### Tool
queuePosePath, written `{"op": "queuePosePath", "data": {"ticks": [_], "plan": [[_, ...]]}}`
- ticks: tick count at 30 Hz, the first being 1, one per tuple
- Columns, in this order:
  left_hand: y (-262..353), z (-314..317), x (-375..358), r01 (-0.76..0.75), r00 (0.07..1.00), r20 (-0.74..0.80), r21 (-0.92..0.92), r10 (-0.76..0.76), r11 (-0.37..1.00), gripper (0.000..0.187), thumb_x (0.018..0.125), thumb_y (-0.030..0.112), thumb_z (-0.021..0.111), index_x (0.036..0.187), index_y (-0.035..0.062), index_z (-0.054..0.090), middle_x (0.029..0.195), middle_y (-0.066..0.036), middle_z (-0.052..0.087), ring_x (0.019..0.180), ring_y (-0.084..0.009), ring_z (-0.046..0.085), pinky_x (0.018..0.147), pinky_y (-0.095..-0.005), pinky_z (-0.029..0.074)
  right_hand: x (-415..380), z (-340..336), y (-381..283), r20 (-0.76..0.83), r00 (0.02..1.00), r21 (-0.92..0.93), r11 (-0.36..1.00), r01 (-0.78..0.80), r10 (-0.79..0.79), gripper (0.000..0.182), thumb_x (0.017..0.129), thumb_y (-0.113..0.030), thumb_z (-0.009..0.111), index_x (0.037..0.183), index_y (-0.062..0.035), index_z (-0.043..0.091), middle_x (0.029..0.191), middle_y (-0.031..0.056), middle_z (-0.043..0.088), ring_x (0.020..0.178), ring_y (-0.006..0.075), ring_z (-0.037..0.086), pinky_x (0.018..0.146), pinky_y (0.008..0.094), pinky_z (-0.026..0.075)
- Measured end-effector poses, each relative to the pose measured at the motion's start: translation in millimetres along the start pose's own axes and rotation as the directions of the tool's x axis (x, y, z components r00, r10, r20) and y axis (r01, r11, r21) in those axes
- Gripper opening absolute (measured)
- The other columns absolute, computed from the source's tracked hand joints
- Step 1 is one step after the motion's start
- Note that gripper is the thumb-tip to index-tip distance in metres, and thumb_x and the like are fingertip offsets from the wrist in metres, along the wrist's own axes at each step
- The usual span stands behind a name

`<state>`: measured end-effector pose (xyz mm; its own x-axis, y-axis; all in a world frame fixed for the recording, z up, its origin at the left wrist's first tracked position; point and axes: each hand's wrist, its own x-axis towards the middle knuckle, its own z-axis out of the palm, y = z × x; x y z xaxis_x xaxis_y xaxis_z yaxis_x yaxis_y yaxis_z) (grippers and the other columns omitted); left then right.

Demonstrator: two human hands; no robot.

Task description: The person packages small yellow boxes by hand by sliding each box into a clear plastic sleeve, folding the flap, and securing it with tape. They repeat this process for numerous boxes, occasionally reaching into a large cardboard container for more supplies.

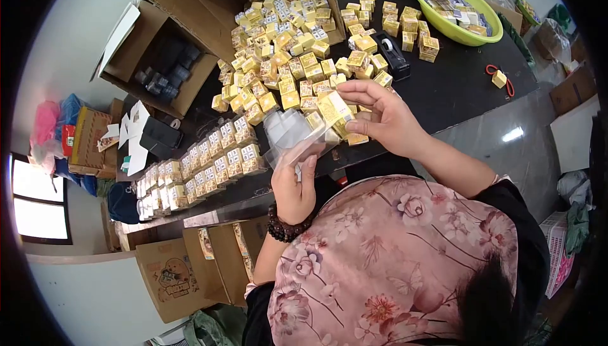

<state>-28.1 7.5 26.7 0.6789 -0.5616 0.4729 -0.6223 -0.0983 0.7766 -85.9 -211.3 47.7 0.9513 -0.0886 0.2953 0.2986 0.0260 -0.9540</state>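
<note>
My left hand is closed around a clear plastic bag, holding it at the table's front edge. In my right hand, small yellow boxes are gripped between thumb and fingers at the bag's upper right side. How many boxes are in the grip is hard to make out. More clear plastic lies just beyond my left hand. Behind both hands spreads a heap of similar yellow boxes, spilling from a tipped cardboard carton.
Wrapped rows of boxes line the table's left front. A black tape dispenser stands beyond my right hand. At the right are a yellow-green basin and red-handled scissors. A smaller carton holds clear plastic.
</note>
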Motion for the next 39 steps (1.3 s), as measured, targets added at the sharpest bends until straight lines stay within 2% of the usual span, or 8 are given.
{"op": "queuePosePath", "data": {"ticks": [14, 19, 20, 21, 23, 27, 30, 39], "plan": [[15.9, 3.8, 8.2, -0.144, 0.988, -0.028, 0.158, 0.15, 0.977, 0.02, 0.093, -0.001, 0.053, 0.113, -0.0021, 0.055, 0.095, -0.015, 0.066, 0.083, -0.0287, 0.061, 0.077, -0.0351, 0.048, -5.8, 25.5, 17.4, -0.061, 0.998, 0.34, 0.94, -0.001, 0.023, 0.036, 0.094, -0.002, 0.058, 0.127, 0.0034, 0.046, 0.132, 0.013, 0.052, 0.12, 0.0172, 0.053, 0.102, 0.0305, 0.042], [-1.4, 18.0, 0.1, 0.057, 0.998, 0.008, -0.205, -0.056, 0.977, 0.025, 0.1, 0.004, 0.045, 0.123, -0.0043, 0.048, 0.117, -0.014, 0.058, 0.107, -0.0183, 0.055, 0.094, -0.0314, 0.043, -0.6, 23.6, 25.4, 0.018, 0.902, -0.52, 0.766, 0.377, -0.432, 0.042, 0.096, -0.007, 0.057, 0.134, -0.002, 0.04, 0.129, 0.0133, 0.051, 0.125, 0.0187, 0.047, 0.098, 0.0332, 0.046], [-2.1, 19.7, 1.7, 0.104, 0.995, 0.033, -0.34, -0.098, 0.935, 0.027, 0.1, 0.004, 0.045, 0.126, -0.0044, 0.046, 0.123, -0.014, 0.055, 0.113, -0.0176, 0.052, 0.098, -0.0318, 0.04, -1.2, 30.7, 26.8, -0.169, 0.975, -0.044, 0.989, 0.141, -0.146, 0.049, 0.095, -0.009, 0.058, 0.138, -0.0065, 0.035, 0.129, 0.0125, 0.049, 0.126, 0.0185, 0.046, 0.096, 0.0325, 0.047], [-0.3, 17.3, 3.7, 0.139, 0.988, 0.113, -0.377, -0.104, 0.916, 0.032, 0.099, 0.002, 0.044, 0.13, -0.0042, 0.044, 0.126, -0.014, 0.054, 0.118, -0.0179, 0.049, 0.102, -0.0325, 0.038, -1.0, 34.2, 27.1, -0.182, 0.963, 0.471, 0.877, -0.094, 0.201, 0.057, 0.095, -0.011, 0.06, 0.143, -0.0109, 0.029, 0.13, 0.0117, 0.047, 0.126, 0.0183, 0.044, 0.093, 0.0317, 0.048], [13.9, 7.0, 4.1, 0.207, 0.963, 0.237, -0.356, -0.127, 0.911, 0.031, 0.099, 0.002, 0.045, 0.129, -0.0042, 0.047, 0.127, -0.015, 0.053, 0.117, -0.0179, 0.051, 0.1, -0.0309, 0.039, 0.2, 28.3, 26.8, -0.104, 0.95, 0.69, 0.709, -0.144, 0.294, 0.061, 0.093, -0.009, 0.063, 0.14, -0.0114, 0.025, 0.134, 0.0111, 0.042, 0.12, 0.0195, 0.049, 0.092, 0.0329, 0.049], [14.4, -45.7, -10.0, 0.685, 0.654, 0.512, -0.087, -0.558, 0.723, 0.022, 0.092, 0.003, 0.061, 0.113, -0.0038, 0.061, 0.118, -0.014, 0.059, 0.108, -0.0197, 0.06, 0.091, -0.0311, 0.05, -3.7, 17.5, 48.7, -0.322, 0.912, 0.489, 0.87, -0.071, 0.255, 0.045, 0.09, -0.002, 0.065, 0.124, -0.0071, 0.036, 0.128, 0.0105, 0.046, 0.113, 0.0182, 0.053, 0.091, 0.0303, 0.05], [7.6, -20.1, -4.6, 0.193, 0.981, 0.031, -0.086, -0.191, 0.977, 0.036, 0.087, 0.001, 0.067, 0.122, -0.0012, 0.056, 0.12, -0.013, 0.058, 0.109, -0.0168, 0.058, 0.088, -0.0307, 0.052, -7.5, 25.6, 47.3, -0.062, 0.998, 0.302, 0.953, -0.001, 0.021, 0.036, 0.089, -0.004, 0.067, 0.119, -0.0039, 0.047, 0.117, 0.0047, 0.053, 0.11, 0.0126, 0.053, 0.091, 0.0266, 0.047], [-12.6, -0.2, 9.5, 0.385, 0.923, 0.233, -0.563, -0.307, 0.731, 0.054, 0.081, -0.009, 0.068, 0.13, -0.0011, 0.047, 0.123, -0.007, 0.048, 0.108, -0.0157, 0.055, 0.085, -0.0274, 0.054, -7.5, 6.7, 49.6, 0.188, 0.982, -0.01, 1.0, 0.0, 0.002, 0.022, 0.091, -0.004, 0.063, 0.113, -0.0006, 0.061, 0.123, 0.0102, 0.053, 0.12, 0.0182, 0.05, 0.099, 0.0319, 0.042]]}}
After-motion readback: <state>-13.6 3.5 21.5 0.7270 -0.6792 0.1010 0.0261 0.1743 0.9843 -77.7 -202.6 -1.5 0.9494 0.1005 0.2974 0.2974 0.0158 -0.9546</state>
